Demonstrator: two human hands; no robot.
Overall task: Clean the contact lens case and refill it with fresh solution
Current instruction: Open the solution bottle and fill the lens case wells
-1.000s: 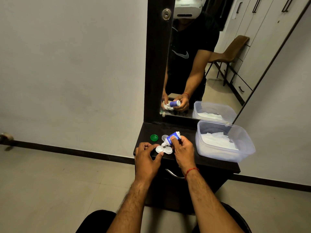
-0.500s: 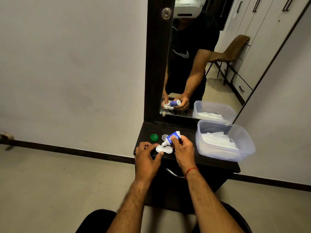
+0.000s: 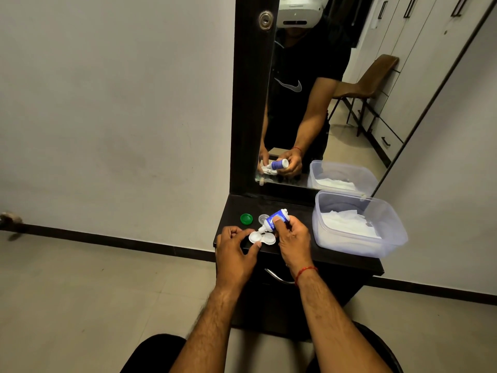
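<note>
We are finding very little difference across this last second. The whole view is sitting a touch higher in the picture now, green cap and plastic container alike, so we are tipping our head down very slightly. Our right hand and the solution bottle are riding up with that same drift, and our left hand beside the lens case likewise. Any shift of the nozzle over the case is too small for us to be calling.
</note>
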